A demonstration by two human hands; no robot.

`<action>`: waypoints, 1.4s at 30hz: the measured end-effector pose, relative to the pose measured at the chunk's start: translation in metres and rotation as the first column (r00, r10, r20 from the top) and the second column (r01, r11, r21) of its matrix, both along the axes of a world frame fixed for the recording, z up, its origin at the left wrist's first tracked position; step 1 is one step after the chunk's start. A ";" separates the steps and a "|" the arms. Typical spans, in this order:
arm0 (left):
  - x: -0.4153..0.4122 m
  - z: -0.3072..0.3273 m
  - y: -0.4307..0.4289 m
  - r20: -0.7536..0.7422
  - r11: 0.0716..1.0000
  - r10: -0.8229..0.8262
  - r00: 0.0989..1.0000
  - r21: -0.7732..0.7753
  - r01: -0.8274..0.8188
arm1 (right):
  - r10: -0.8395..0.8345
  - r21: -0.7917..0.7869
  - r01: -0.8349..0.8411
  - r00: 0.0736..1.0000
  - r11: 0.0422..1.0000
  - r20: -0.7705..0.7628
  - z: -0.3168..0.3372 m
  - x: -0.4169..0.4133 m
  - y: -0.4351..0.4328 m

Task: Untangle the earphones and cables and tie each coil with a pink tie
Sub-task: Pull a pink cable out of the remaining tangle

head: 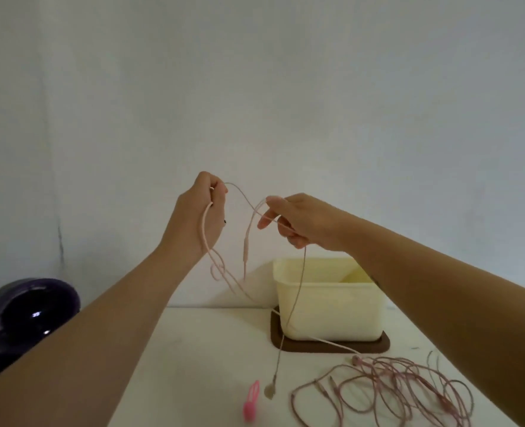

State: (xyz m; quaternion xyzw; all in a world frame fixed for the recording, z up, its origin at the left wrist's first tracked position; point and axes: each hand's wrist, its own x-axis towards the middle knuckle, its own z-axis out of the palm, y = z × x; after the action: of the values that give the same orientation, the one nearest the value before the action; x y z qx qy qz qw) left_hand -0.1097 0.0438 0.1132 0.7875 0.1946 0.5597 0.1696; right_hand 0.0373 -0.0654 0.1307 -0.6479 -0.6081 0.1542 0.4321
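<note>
Both hands are raised in front of the wall with a pale pink earphone cable (pixel 245 241) strung between them. My left hand (pixel 204 212) grips one end, and a looped, knotted stretch hangs below it. My right hand (pixel 298 220) pinches the cable with its fingers spread through a loop; the inline remote dangles between the hands. One strand drops from the right hand to an earbud (pixel 269 391) hanging just above the white table (pixel 199 349). A pink tie (pixel 252 401) lies on the table beside that earbud. A tangled pile of pink cables (pixel 402 392) lies at the front right.
A cream plastic tub (pixel 329 306) stands on a dark brown lid (pixel 332 346) at the back of the table, under my right hand. A shiny dark purple rounded object (pixel 30 312) sits off the table's left edge. A plain wall fills the background.
</note>
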 end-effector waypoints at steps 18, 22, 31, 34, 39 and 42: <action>-0.040 -0.049 0.050 -0.117 0.978 0.209 0.971 0.032 -0.207 | -0.172 -0.471 0.246 0.966 0.847 0.194 -0.017 0.022 0.015; -0.024 -0.051 0.045 -0.152 0.992 0.055 0.987 -0.104 -0.071 | -0.317 -0.187 0.392 0.887 0.901 0.335 0.020 0.021 0.003; 0.027 -0.045 0.005 -0.392 0.973 -0.184 0.902 -0.200 0.111 | -0.388 0.392 0.135 0.614 0.910 0.688 0.023 0.015 -0.013; 0.031 -0.044 0.001 -0.399 0.967 -0.190 0.897 -0.236 0.099 | -0.270 0.253 0.130 0.695 0.959 0.667 0.017 0.015 -0.011; 0.013 -0.041 0.007 -0.375 0.969 -0.142 0.916 -0.244 0.050 | -0.211 0.209 0.098 0.744 0.973 0.634 0.014 0.009 -0.002; -0.002 -0.040 0.019 -0.300 0.951 -0.144 0.943 -0.307 0.048 | -0.170 0.195 0.062 0.779 0.979 0.604 0.016 0.000 0.010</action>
State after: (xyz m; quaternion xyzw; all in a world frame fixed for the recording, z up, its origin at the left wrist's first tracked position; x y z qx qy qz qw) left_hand -0.1113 0.0629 0.0733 0.8420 0.2616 0.3805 0.2788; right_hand 0.0372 -0.0550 0.1470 -0.6610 -0.6851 -0.1435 0.2702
